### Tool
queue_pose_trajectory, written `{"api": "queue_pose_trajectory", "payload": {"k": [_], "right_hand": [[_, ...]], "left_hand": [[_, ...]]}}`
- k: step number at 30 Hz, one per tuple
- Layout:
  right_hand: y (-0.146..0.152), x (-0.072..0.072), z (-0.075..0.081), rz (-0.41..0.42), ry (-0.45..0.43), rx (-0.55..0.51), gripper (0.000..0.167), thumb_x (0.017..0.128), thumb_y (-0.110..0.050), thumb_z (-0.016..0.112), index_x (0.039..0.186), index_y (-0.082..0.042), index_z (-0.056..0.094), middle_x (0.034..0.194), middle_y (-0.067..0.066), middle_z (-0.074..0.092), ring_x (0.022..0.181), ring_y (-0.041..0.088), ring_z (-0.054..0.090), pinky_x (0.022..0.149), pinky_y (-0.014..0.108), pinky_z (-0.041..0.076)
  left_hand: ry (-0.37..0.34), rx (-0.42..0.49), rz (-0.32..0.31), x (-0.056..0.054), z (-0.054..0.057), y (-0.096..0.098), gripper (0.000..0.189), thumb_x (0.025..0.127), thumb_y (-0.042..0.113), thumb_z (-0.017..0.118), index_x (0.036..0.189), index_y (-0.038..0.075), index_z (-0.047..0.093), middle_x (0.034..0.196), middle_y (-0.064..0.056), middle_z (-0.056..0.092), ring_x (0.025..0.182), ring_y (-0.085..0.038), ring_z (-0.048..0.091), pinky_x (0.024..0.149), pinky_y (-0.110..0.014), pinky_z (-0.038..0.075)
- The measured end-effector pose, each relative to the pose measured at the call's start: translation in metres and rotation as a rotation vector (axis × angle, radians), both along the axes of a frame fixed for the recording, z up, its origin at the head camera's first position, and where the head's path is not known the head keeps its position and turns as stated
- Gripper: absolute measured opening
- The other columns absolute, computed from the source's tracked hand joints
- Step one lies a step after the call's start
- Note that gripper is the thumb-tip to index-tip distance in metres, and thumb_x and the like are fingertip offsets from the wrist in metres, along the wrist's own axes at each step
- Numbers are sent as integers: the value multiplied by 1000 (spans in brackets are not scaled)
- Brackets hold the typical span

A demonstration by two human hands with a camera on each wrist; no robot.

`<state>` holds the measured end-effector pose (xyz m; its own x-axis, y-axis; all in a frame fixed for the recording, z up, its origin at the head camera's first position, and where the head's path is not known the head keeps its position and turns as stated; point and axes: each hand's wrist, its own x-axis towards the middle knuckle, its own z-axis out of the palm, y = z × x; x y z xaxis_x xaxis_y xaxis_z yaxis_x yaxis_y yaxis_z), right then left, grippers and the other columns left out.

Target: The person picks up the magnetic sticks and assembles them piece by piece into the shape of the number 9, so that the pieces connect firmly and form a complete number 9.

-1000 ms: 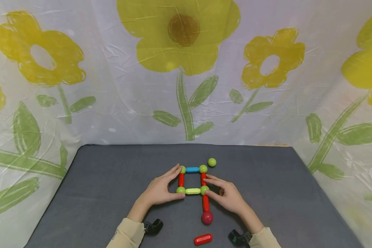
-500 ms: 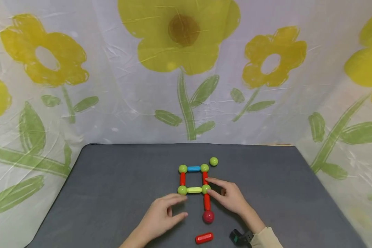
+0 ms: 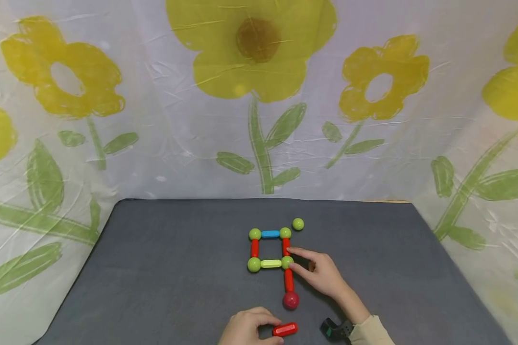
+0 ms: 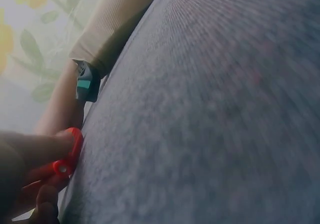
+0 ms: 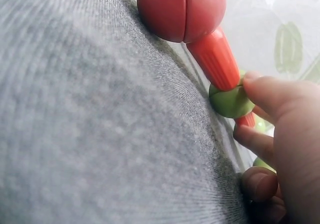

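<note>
In the head view, my left hand (image 3: 247, 329) pinches one end of a loose red rod (image 3: 287, 329) between thumb and fingers at the near side of the table. The left wrist view shows the same red rod (image 4: 75, 151) under the thumb. My right hand (image 3: 321, 274) holds the near right corner of a flat square of rods and balls. Its thumb touches the green ball (image 3: 287, 262) there, and its index finger touches the red rod (image 3: 286, 246) beyond. Another red rod (image 3: 289, 280) runs from that ball to a dark red ball (image 3: 290, 300).
The square also has a blue rod (image 3: 270, 234), a yellow-green rod (image 3: 271, 263), a red rod (image 3: 254, 248) on its left and green balls at its corners. A loose green ball (image 3: 298, 224) lies beyond it on the dark grey table (image 3: 164, 268). A flower-printed cloth (image 3: 177, 134) hangs behind.
My left hand has let go of the square's left side, moved toward the near edge and taken hold of the loose red rod. My right hand has stayed at the corner.
</note>
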<state>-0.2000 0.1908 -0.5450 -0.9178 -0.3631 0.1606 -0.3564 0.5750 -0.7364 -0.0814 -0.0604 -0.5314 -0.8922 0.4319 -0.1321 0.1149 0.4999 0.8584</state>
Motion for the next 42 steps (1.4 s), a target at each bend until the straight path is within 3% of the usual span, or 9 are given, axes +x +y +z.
{"api": "queue_pose_trajectory", "payload": {"k": [6, 13, 20, 25, 33, 35, 37, 40, 42], "right_hand": [[1, 0, -1, 20, 3, -21, 39, 98, -40, 78, 135, -29, 75, 48, -15, 35, 39, -1, 28, 42, 20, 28], [1, 1, -2, 19, 8, -33, 39, 98, -39, 78, 135, -27, 75, 48, -17, 34, 39, -3, 26, 42, 19, 27], [1, 0, -4, 8, 11, -30, 38, 97, -39, 79, 134, -28, 76, 48, -17, 32, 40, -3, 26, 42, 19, 27], [2, 0, -3, 1, 8, -28, 38, 97, -39, 79, 133, -29, 76, 48, -17, 32, 39, -2, 26, 42, 20, 26], [1, 0, -2, 5, 11, -39, 37, 97, -39, 79, 133, -29, 77, 48, -15, 34, 39, -4, 26, 42, 19, 26], [1, 0, -3, 10, 32, -42, 37, 97, -37, 80, 133, -27, 77, 61, -11, 59, 41, -4, 27, 43, 19, 29], [1, 0, -3, 27, 65, -36, 37, 98, -36, 79, 133, -25, 77, 94, -4, 78, 42, -4, 29, 43, 20, 32], [2, 0, -4, 66, 140, -9, 37, 99, -33, 78, 134, -22, 77, 149, 2, 65, 45, -4, 32, 46, 20, 38], [2, 0, -4, 89, 181, 11, 36, 100, -31, 77, 134, -21, 76, 152, 3, 61, 50, -5, 35, 48, 18, 36]], "left_hand": [[-8, 48, 21, 2, 0, 3, 15, 87, 24, 88, 100, 18, 87, 89, 20, 69, 63, 4, 52, 56, -19, 42], [35, 44, 71, 1, 6, -12, 18, 87, 26, 88, 103, 17, 87, 91, 19, 69, 58, 2, 49, 53, -19, 42], [105, 34, 167, -14, 11, -31, 19, 88, 26, 89, 106, 19, 86, 95, 14, 73, 54, -2, 49, 50, -22, 43], [131, 32, 145, -27, 11, -35, 21, 88, 26, 89, 108, 22, 86, 99, 13, 75, 58, -4, 51, 53, -22, 45], [134, 56, 116, -34, 6, -30, 21, 87, 25, 89, 108, 20, 86, 101, 10, 75, 57, -3, 52, 53, -23, 47], [131, 63, 111, -35, 5, -28, 21, 87, 24, 90, 107, 20, 86, 100, 11, 75, 56, -3, 52, 52, -23, 46], [127, 66, 109, -36, 4, -27, 20, 87, 24, 90, 107, 20, 86, 100, 11, 75, 56, -3, 52, 52, -22, 46], [121, 68, 108, -36, 3, -27, 20, 87, 25, 90, 107, 21, 87, 100, 11, 75, 56, -3, 52, 52, -22, 46], [122, 66, 107, -37, 2, -26, 21, 87, 25, 90, 107, 21, 87, 100, 11, 75, 56, -3, 52, 52, -22, 46]]}}
